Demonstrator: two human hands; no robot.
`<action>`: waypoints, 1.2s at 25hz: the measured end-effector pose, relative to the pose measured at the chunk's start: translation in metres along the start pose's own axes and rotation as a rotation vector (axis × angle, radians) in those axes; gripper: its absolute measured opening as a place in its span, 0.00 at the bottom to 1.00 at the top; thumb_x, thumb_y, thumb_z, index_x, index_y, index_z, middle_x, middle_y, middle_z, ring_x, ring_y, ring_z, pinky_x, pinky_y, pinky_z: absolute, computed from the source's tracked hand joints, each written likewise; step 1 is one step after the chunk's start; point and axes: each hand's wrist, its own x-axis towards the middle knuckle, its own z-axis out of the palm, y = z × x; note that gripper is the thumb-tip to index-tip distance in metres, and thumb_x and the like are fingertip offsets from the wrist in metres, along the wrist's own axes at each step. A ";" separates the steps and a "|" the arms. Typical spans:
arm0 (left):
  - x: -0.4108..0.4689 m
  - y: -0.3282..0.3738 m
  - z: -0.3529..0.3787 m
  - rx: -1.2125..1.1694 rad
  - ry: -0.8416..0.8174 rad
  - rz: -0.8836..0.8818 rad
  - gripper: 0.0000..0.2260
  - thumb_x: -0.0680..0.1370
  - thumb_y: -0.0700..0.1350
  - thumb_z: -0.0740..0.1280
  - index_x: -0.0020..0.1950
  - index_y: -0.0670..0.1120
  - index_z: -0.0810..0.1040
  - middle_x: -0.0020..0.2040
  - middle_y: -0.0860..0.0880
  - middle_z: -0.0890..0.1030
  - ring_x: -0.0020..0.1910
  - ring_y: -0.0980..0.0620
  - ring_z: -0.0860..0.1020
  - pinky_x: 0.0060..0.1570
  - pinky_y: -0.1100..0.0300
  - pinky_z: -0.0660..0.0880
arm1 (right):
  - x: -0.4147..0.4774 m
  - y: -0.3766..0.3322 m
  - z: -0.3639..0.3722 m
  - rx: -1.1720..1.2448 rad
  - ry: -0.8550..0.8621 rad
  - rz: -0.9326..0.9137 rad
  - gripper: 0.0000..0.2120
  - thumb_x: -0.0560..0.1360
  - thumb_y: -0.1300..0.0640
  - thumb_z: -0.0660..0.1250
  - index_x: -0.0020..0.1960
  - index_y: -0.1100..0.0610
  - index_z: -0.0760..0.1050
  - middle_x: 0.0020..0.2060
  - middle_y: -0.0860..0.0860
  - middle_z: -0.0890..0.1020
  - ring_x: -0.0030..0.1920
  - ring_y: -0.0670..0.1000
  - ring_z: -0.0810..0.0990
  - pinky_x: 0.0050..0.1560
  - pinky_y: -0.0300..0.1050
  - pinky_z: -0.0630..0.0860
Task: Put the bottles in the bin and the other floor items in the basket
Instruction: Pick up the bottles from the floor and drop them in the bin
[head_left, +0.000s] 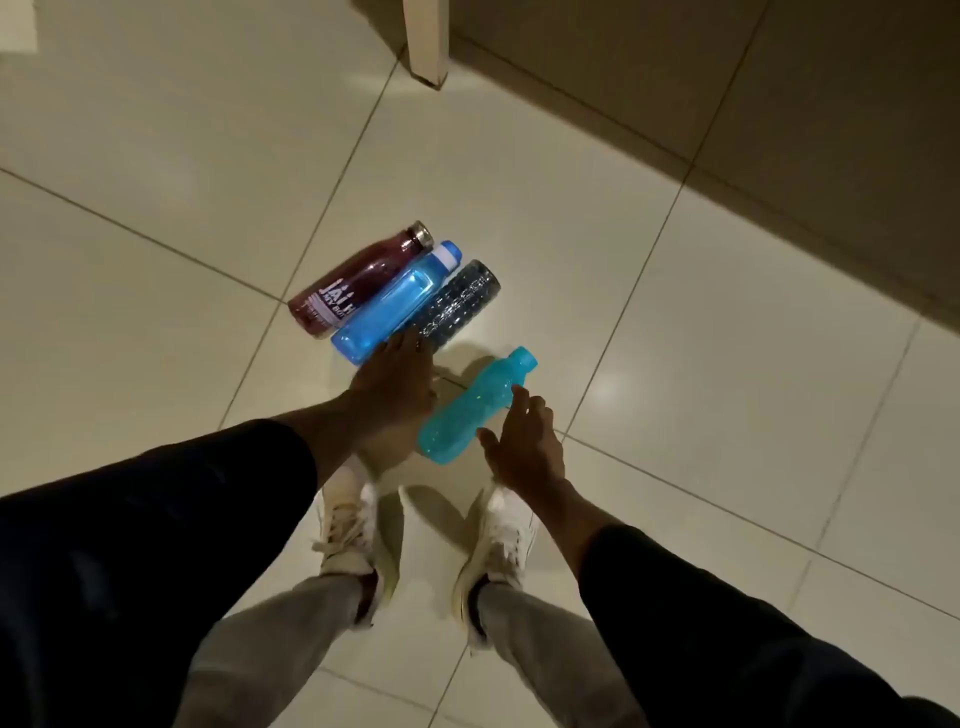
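Several bottles lie on the tiled floor (156, 156). A maroon bottle (358, 280) with white lettering, a light blue bottle (395, 304) with a white cap and a dark textured bottle (460, 301) lie side by side. A turquoise bottle (475, 405) lies apart, nearer me. My left hand (395, 389) reaches down with fingers apart, its fingertips over the near ends of the light blue and dark bottles. My right hand (524, 441) is open just right of the turquoise bottle, fingers close to it. Neither bin nor basket is in view.
A pale furniture leg (426, 47) stands on the floor at the top. A dark shadowed area (727, 78) fills the upper right. My white shoes (345, 525) stand just behind the bottles.
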 end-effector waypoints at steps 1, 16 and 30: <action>0.022 -0.006 0.013 0.024 0.010 0.031 0.23 0.75 0.49 0.73 0.64 0.40 0.71 0.66 0.38 0.72 0.66 0.37 0.72 0.64 0.44 0.72 | 0.019 0.002 0.016 0.073 0.040 0.047 0.39 0.78 0.44 0.71 0.80 0.54 0.55 0.62 0.53 0.72 0.52 0.49 0.69 0.46 0.44 0.71; 0.109 0.002 0.090 -0.052 0.059 -0.157 0.25 0.81 0.46 0.70 0.73 0.39 0.64 0.66 0.39 0.76 0.63 0.42 0.79 0.62 0.48 0.78 | 0.123 0.022 0.086 0.647 0.111 0.662 0.36 0.66 0.45 0.81 0.60 0.52 0.59 0.54 0.54 0.78 0.48 0.56 0.80 0.49 0.53 0.82; 0.017 0.049 0.184 -0.166 -0.278 -0.111 0.48 0.68 0.63 0.77 0.78 0.42 0.59 0.74 0.41 0.66 0.72 0.36 0.69 0.68 0.40 0.71 | 0.025 0.094 0.048 0.338 0.053 0.691 0.44 0.67 0.41 0.79 0.70 0.55 0.57 0.56 0.54 0.77 0.46 0.55 0.78 0.46 0.51 0.79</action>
